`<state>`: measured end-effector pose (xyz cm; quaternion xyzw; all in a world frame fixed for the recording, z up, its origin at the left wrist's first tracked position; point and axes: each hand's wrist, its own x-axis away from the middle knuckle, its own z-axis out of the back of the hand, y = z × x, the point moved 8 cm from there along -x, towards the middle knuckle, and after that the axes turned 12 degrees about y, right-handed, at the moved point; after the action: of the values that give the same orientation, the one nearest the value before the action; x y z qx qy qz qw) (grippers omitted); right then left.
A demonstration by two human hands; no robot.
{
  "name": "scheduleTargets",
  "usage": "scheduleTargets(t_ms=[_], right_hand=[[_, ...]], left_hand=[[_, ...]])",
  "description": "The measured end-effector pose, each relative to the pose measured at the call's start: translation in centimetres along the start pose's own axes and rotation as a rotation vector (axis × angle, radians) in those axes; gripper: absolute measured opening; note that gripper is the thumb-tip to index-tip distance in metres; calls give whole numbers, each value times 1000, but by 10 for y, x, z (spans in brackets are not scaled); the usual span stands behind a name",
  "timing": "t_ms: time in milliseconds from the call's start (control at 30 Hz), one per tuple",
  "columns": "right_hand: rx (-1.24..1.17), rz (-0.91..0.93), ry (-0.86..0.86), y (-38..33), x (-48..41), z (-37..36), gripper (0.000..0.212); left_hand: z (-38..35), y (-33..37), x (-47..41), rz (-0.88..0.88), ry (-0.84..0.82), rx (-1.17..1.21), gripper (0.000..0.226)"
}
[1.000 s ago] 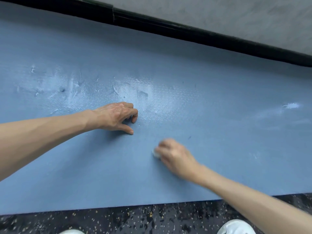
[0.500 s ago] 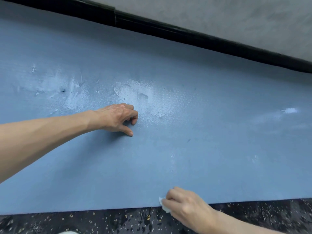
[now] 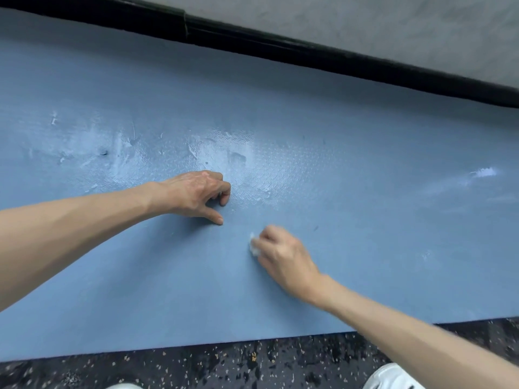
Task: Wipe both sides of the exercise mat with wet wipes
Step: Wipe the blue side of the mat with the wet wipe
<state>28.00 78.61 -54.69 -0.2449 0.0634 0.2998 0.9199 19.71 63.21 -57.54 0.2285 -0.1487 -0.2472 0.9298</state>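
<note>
Exercise mat (image 3: 365,130), right hand (image 3: 285,258) gripping wipe (image 3: 253,247)

Baseboard (image 3: 280,49): black, slanting, one seam in it.
Wall (image 3: 365,23): grey, directly beyond the baseboard.
Floor (image 3: 224,366): dark, tan-flecked, well apart from the baseboard, nearest me.
My right shoe (image 3: 393,377): white, on that floor.

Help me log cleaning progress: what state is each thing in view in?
exercise mat: flat on the floor, pale worn patches showing.
wet wipe: bunched, pressed on the mat.
right hand: grips the wet wipe.
left hand: fingers curled, holding nothing, thumb tip on the mat.
</note>
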Motion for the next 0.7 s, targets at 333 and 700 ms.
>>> scheduleTargets(t_ms=[333,700], right_hand=[[-129,264,-202,-21,11,-6,17],[122,-128,-10,56,-87,-3,16]], left_hand=[[0,0,-3,-16,-8,14,35],[5,-2,-6,24,-71,16,30]])
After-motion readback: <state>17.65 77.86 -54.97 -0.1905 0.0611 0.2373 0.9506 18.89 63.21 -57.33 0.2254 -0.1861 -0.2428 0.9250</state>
